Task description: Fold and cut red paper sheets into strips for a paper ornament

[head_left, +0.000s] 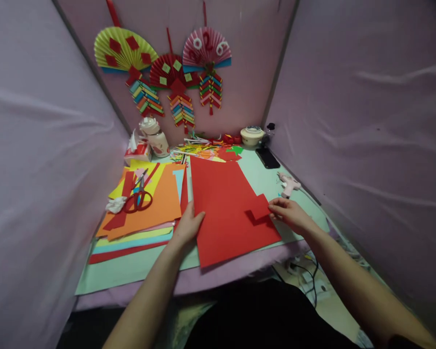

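Observation:
A large sheet of red paper (221, 208) lies aslant in front of me, its near corner by the table's front edge. My left hand (189, 223) grips the sheet's left edge, thumb on top and the other fingers hidden beneath. Between the fingertips and thumb of my right hand (285, 212) is a small red paper square (260, 207). It is held tilted over the sheet's right side and casts a shadow there. A pink glue gun (289, 184) rests just beyond my right hand.
Red-handled scissors (138, 199) lie on stacked coloured paper (160, 203) at left. Paper strips (192, 149), a lidded bowl (252, 136) and a phone (268, 158) sit at the back. A bottle (156, 138) stands by a tissue box (138, 151). Paper fans (125, 48) hang above.

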Tool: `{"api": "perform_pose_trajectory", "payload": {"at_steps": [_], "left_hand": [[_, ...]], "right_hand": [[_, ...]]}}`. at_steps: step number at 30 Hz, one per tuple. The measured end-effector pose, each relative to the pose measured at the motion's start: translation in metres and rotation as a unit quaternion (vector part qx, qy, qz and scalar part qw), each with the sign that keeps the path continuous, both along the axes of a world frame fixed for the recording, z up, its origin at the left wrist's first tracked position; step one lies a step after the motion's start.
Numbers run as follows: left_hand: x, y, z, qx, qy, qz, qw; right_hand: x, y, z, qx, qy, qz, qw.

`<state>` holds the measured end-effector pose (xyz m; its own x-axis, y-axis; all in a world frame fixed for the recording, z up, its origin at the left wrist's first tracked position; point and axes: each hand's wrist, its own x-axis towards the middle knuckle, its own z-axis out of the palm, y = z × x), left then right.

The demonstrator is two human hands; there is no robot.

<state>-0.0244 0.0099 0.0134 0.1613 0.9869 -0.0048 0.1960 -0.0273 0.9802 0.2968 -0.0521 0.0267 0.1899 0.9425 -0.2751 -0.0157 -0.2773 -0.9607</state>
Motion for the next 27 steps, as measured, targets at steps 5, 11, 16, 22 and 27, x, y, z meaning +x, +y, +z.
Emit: {"api": "perform_pose_trajectory", "payload": {"at_steps": [5,11,16,22,27], "left_hand": [[0.003,-0.014,0.011,0.118,0.203,0.063,0.97],[0.043,-0.085,0.01,0.314,0.347,-0.072,0.881],[0.089,-0.117,-0.014,0.302,0.354,-0.185,0.865],[0.107,-0.108,-0.019,0.281,0.342,-0.218,0.87],[0.106,-0.104,-0.018,0.26,0.32,-0.247,0.877]], "right_hand": [[-0.004,-0.054,-0.022,-0.005,-0.029,-0.038,0.999],[-0.007,-0.068,-0.037,0.033,-0.129,-0.049,0.99],[-0.007,-0.071,-0.039,0.074,-0.276,-0.043,0.957],[-0.003,-0.074,-0.04,0.075,-0.306,-0.051,0.948],[-0.002,-0.076,-0.048,0.081,-0.289,-0.051,0.953]]}}
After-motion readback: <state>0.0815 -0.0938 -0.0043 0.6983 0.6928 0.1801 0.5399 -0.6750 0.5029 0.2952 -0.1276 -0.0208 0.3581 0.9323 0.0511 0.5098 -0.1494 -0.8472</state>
